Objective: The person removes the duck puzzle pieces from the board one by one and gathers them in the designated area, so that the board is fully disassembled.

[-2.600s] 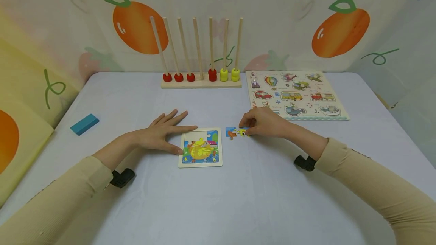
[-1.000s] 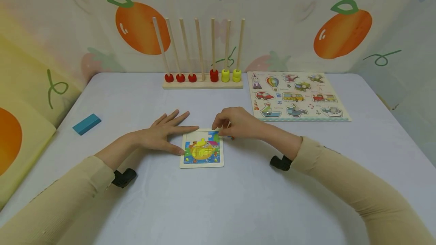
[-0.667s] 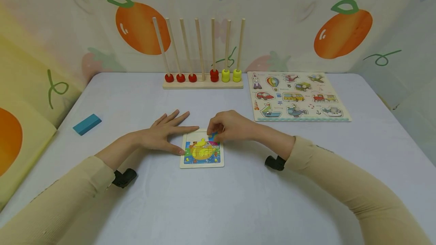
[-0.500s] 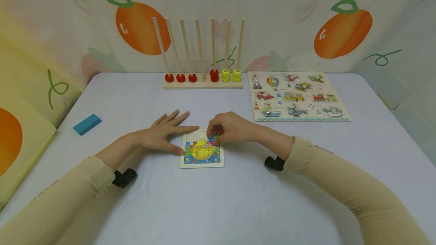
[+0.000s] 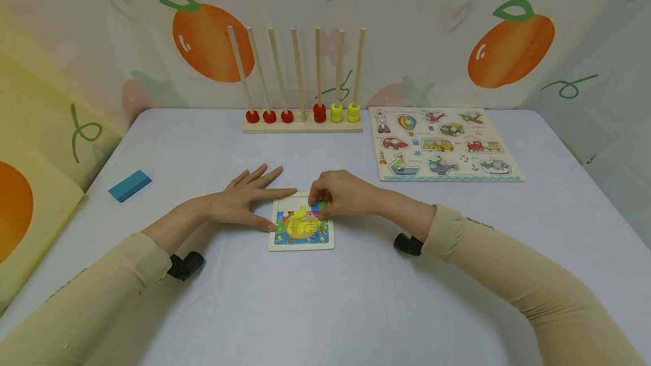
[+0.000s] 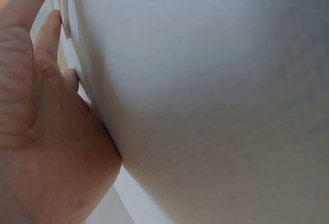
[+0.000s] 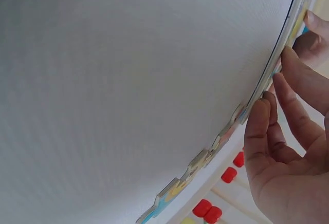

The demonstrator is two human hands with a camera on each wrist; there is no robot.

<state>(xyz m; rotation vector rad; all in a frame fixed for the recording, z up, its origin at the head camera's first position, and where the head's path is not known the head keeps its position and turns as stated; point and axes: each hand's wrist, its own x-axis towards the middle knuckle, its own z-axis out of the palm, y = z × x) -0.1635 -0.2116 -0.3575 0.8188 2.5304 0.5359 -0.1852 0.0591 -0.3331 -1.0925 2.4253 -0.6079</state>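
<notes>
A small duck jigsaw puzzle in a pale frame (image 5: 302, 248) lies mid-table, with its upper-left part bare of pieces. My left hand (image 5: 231, 203) is spread flat at its left side, thumb and index finger touching the frame. At the upper right corner, my right hand (image 5: 348, 194) has its fingers curled and pinches a blue-green puzzle piece (image 5: 319, 206), mostly hidden by the fingers. Loose puzzle pieces (image 7: 172, 190) lie on the cloth beside the frame in the right wrist view. In the head view my right hand covers them.
Behind stands a wooden peg rack (image 5: 303, 127) with red and yellow beads. A vehicle puzzle board (image 5: 447, 146) lies at the back right. On the left of the table is a blue block (image 5: 129, 186). A patterned cloth hangs behind the table.
My right hand has moved left from the loose pieces to the puzzle's upper right corner and pinches the piece there. The left hand has stayed in place beside the frame.
</notes>
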